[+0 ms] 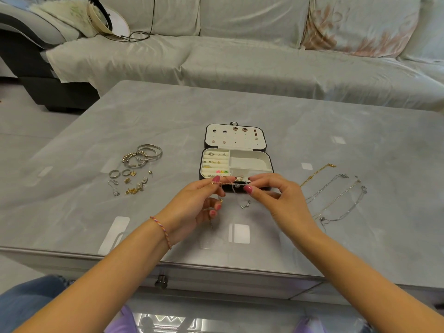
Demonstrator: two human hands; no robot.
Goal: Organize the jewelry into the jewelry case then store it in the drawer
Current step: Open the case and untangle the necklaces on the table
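1. A thin chain (231,184) stretches between my two hands just in front of the open jewelry case (236,162); a small silver pendant (245,204) dangles from it above the table (168,121).
2. My left hand (204,203) pinches one end of the chain between thumb and forefinger, the other fingers curled; my right hand (274,198) pinches the other end the same way.
3. The case lies lid-back at mid-table: stud earrings sit on its lid panel, small pieces fill the ring rolls on its left side, and the right-hand compartments look largely bare.
4. I judge the step in hand to be sorting the chains, this one being straightened or untangled before it goes in.
5. The next move, as I read it, calls for lowering the chain into a right-hand compartment without letting it knot or snag.
6. More necklaces (336,193) wait in a row on the table to my right; bangles (144,153), rings and loose earrings (131,182) lie to my left.
7. The drawer knob (161,281) shows at the table's near edge; storing the case there is not yet done.
8. A covered sofa (240,63) fills the background.
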